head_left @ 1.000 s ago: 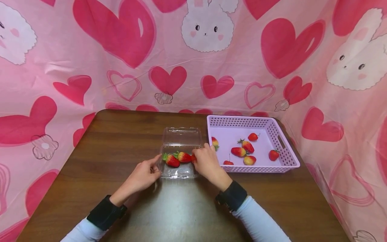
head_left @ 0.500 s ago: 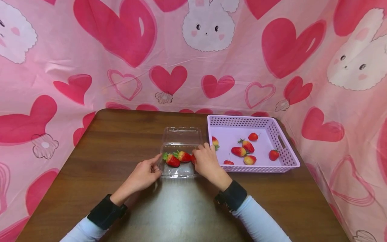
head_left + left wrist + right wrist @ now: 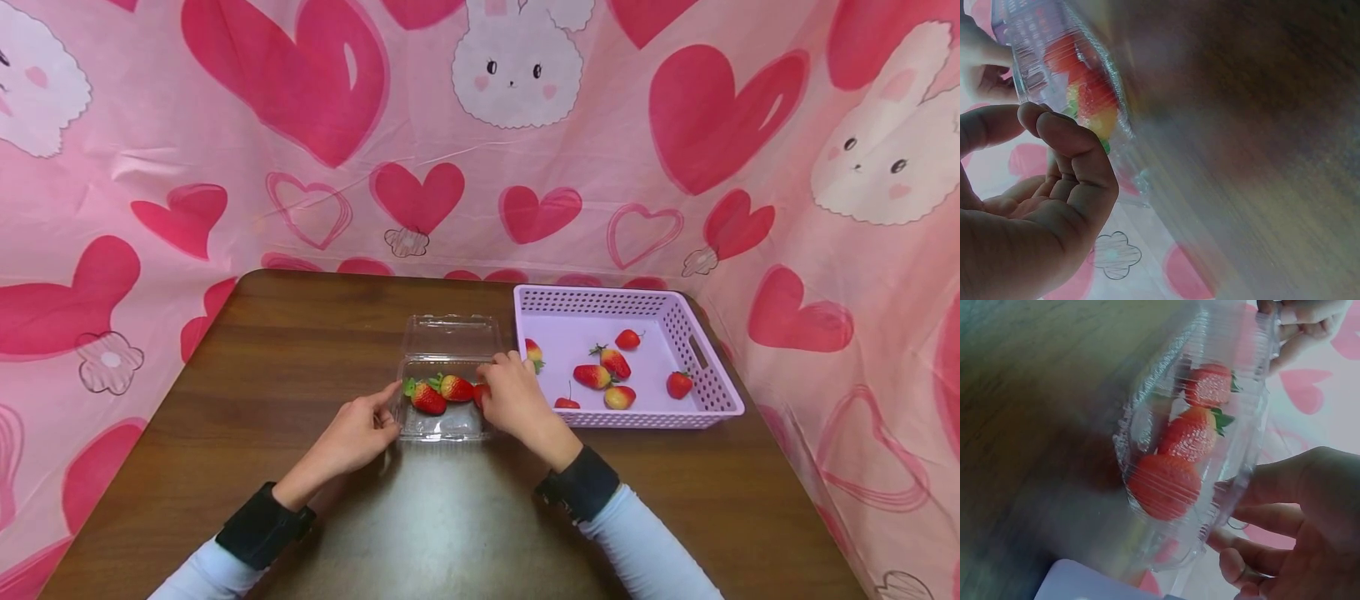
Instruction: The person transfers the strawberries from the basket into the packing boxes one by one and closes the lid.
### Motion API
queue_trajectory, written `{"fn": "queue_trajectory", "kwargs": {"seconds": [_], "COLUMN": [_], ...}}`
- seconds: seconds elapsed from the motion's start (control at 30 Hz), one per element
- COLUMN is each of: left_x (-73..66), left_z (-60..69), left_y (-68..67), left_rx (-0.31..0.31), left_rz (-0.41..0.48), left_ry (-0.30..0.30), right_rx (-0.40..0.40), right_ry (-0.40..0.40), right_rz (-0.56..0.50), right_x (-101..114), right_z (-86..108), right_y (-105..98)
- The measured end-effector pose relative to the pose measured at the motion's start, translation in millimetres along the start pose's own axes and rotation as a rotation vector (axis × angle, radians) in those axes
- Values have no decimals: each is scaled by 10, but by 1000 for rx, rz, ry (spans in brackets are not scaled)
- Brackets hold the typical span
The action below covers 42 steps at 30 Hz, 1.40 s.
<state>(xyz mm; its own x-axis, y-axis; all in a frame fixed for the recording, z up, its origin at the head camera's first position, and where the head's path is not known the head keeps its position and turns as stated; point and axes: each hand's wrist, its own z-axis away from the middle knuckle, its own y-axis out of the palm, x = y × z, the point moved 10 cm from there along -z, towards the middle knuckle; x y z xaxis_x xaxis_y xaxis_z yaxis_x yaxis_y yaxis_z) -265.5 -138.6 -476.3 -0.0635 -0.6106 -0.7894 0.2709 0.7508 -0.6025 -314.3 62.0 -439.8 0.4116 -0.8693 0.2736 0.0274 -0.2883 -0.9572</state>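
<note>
A clear hinged plastic clamshell box (image 3: 442, 429) stands on the table with its lid raised at the back. Inside it lie two strawberries (image 3: 456, 389) with green leaves and a smooth red fruit (image 3: 1164, 487) at the right end, largely hidden by my right hand in the head view. My left hand (image 3: 356, 433) pinches the box's left wall between thumb and forefinger. At the right wall, my right hand (image 3: 517, 400) has its fingers over the rim beside the red fruit. A thin curved stem shows among those fingers in the right wrist view; they look apart from the fruit's body.
To the right of the box is a lilac perforated basket (image 3: 630, 419), close to my right hand. Several strawberries (image 3: 592, 377) and small red fruits with stems (image 3: 627, 339) lie in it. A pink patterned cloth (image 3: 465, 208) hangs behind the brown table (image 3: 315, 333).
My right fingers have shifted slightly up and away from the red fruit at the box's right end, which stays in place. My left hand and the box have hardly moved.
</note>
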Motion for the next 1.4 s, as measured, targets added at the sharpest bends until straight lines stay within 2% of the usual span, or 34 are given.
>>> {"fn": "queue_trajectory", "kwargs": {"seconds": [0.17, 0.63, 0.97, 1.17, 1.4], "left_x": [-1, 3, 0, -5, 1], "left_z": [2, 14, 15, 17, 24], "left_y": [1, 3, -2, -8, -2], "left_rx": [1, 2, 3, 1, 7], "left_rz": [1, 8, 10, 10, 20], "left_ry": [0, -14, -9, -8, -16], "right_rx": [-13, -29, -141, -159, -166], "right_ry": [24, 71, 71, 126, 143], "right_rz": [-93, -144, -127, -105, -122], "right_x": [-42, -121, -183, -282, -357], "right_z": [0, 31, 96, 137, 167], "right_y": [-84, -144, -311, -346, -422]}}
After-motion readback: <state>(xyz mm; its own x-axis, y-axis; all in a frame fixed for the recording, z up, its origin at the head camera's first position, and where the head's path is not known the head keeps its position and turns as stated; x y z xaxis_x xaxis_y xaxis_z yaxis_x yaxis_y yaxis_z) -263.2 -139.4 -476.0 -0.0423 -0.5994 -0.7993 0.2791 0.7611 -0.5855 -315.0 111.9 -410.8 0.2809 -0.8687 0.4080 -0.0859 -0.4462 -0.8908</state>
